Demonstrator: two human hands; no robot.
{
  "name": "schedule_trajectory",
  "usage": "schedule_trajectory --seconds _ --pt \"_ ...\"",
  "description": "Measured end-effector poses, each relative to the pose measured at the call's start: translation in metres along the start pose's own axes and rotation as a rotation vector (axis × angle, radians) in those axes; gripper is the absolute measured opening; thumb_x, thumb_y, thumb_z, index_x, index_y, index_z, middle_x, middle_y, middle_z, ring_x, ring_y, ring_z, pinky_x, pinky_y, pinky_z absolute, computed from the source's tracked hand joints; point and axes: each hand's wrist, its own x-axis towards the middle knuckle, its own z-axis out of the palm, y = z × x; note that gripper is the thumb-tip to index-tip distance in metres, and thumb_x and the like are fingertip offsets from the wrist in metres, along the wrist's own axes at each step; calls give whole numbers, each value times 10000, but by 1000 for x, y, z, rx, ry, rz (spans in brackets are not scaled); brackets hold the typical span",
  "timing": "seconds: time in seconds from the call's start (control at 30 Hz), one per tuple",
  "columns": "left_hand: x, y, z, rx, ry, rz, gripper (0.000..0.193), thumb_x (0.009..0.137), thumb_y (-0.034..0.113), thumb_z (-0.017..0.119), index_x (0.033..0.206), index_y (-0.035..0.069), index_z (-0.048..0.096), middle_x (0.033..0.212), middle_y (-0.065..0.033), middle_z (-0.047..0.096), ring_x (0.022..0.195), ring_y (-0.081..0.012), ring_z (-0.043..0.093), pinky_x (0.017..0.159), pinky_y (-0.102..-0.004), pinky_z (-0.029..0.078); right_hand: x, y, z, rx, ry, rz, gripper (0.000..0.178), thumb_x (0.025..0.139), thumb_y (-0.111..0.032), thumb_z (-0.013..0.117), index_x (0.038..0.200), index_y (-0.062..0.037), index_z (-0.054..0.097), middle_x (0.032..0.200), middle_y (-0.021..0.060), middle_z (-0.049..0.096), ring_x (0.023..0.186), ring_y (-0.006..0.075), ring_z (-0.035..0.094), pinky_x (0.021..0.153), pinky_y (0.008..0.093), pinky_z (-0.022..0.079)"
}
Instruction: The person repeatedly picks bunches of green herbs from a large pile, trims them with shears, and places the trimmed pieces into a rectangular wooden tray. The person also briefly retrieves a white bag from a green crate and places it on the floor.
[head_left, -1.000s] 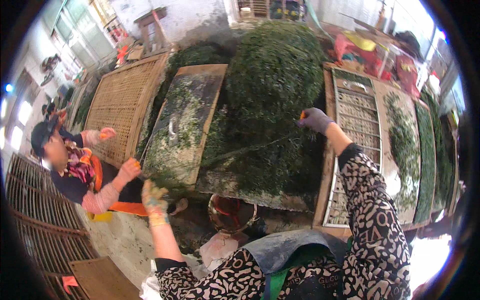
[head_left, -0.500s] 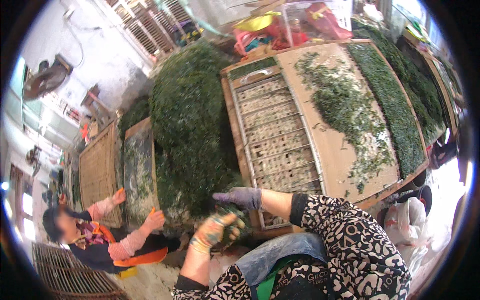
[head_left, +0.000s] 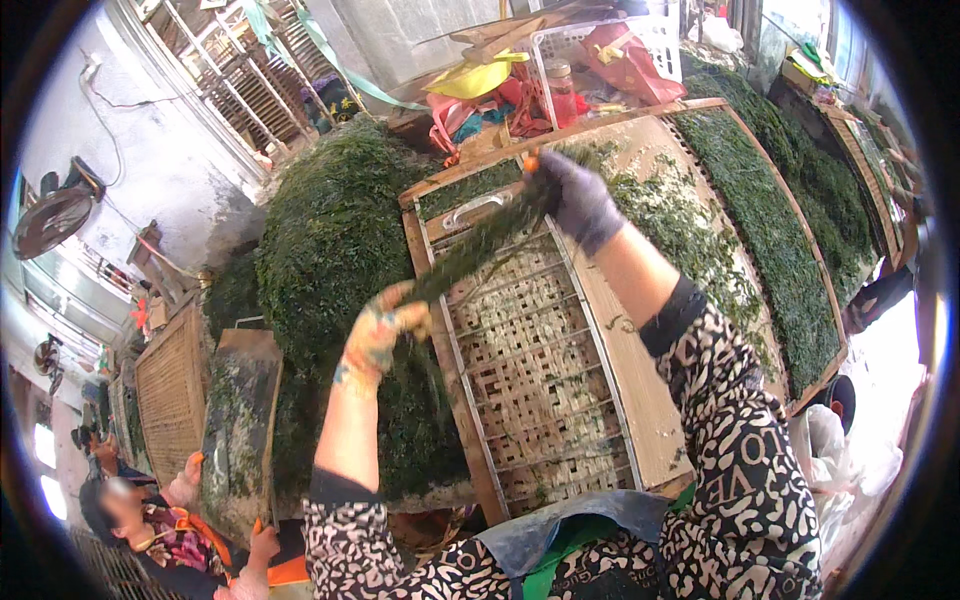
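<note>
A long clump of dark green shredded leaves stretches slantwise between my hands. My left hand, in a stained yellowish glove, is closed round its lower end. Higher up and to the right, my right hand, in a purple-grey glove with an orange fingertip, grips the other end. Below the clump lies a woven bamboo tray with a barred metal frame over it. A curved pale handle sits near the frame's far end.
A tall mound of green leaves stands left of the tray. A brown board with scattered leaves and a thick leaf strip lie to the right. Behind is a white plastic basket. Another person works at lower left.
Both hands have risen from the mound's near edge; the right has gone far and right over the tray, drawing the clump out between them. The view has shifted slightly.
</note>
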Motion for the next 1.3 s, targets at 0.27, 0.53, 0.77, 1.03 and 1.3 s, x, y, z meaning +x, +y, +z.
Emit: schedule_trajectory --seconds 0.27,0.53,0.77,1.03,1.3 --pt "155 -69 -32 165 227 -247 642 821 71 801 1350 -126 497 757 -88 668 593 -144 621 511 -276 462 32 -25 -53 -1752 525 -51 525 840 -449 709 1112 0 685 1043 199 726 954 321 704 832 427 546" --pt "139 -39 -98 308 68 -66 461 797 97 759 1241 24 660 1023 -91 726 845 -175 679 818 -333 524 46 85 -40 -1900 -236 -131 252 882 -258 635 1097 -159 723 1011 128 733 975 328 696 880 432 541" --pt "133 -59 17 1396 310 825 358 845 203 671 1190 107 677 1215 -127 669 1186 -314 601 1052 -452 459 39 73 -27 -1649 -221 147 309 848 -225 637 1138 -150 715 1063 119 735 975 323 700 871 406 550" --pt "143 -120 57 1605 292 540 698 935 428 577 1452 -22 447 1501 -187 455 1396 -321 421 1166 -485 316 -2 -101 -115 -2342 -7 -369 315 882 -397 627 1109 -204 730 1065 154 723 1008 335 697 885 452 544" --pt "141 -113 63 1582 291 282 790 941 544 557 1470 -28 427 1550 -211 383 1440 -376 355 1165 -474 337 -24 -145 -175 -1996 17 -170 261 908 -317 680 1135 -203 742 1019 66 754 936 230 709 896 372 541"
